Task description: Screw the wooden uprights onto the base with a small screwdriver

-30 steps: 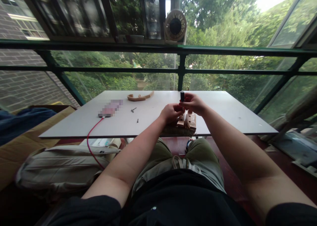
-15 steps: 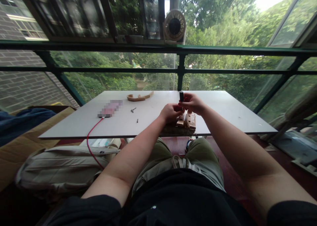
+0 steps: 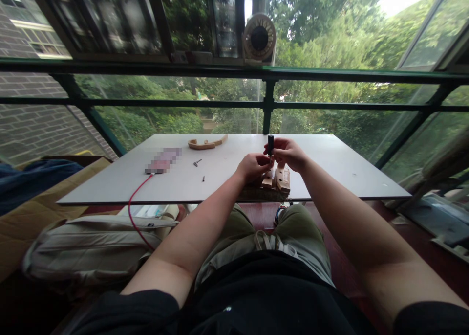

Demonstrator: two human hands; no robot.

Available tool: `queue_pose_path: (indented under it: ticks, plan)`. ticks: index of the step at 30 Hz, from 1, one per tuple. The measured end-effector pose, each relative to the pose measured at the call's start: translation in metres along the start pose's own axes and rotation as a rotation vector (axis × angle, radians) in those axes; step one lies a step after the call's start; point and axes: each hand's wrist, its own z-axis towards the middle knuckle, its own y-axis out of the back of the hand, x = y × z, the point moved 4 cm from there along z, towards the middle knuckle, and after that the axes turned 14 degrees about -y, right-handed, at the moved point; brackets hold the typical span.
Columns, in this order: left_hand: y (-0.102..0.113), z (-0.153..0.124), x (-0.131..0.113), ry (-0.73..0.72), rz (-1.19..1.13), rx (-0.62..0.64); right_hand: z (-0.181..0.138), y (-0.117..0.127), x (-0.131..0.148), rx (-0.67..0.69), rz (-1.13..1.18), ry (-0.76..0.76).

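With the right hand [image 3: 288,154] closed, grasping the black-handled screwdriver [image 3: 270,145] upright; with the left hand [image 3: 254,167] curled in close beneath, impossible to tell whether pinching anything. Lower, on the table [image 3: 324,173] near its front edge: drilled wooden pieces [image 3: 284,184], partly covered by both hands. Farther left: loose screws [image 3: 196,164], a curved wooden part [image 3: 204,147].

Green-framed windows [image 3: 355,93] look onto trees [image 3: 315,36] beyond a white table [image 3: 340,164].
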Motion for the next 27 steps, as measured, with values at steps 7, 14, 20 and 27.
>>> queue_pose_path:
  ticks: [7, 14, 20, 27]
  plan:
    - [0.0001, 0.0001, -0.0017, 0.002, -0.006, 0.011, 0.0011, -0.0004, 0.0000, -0.029, -0.002, -0.022]
    - [-0.0004, -0.0001, 0.0002, -0.010, -0.016, 0.015, 0.0008, -0.0013, 0.0000, -0.063, -0.066, 0.007]
    - [-0.0011, 0.0002, 0.0037, 0.026, 0.000, -0.023, 0.0012, -0.0014, -0.0006, -0.076, -0.107, 0.010]
    - [-0.0015, 0.0006, 0.0077, 0.009, 0.009, -0.013, 0.0016, 0.0005, -0.0008, -0.049, -0.063, 0.038]
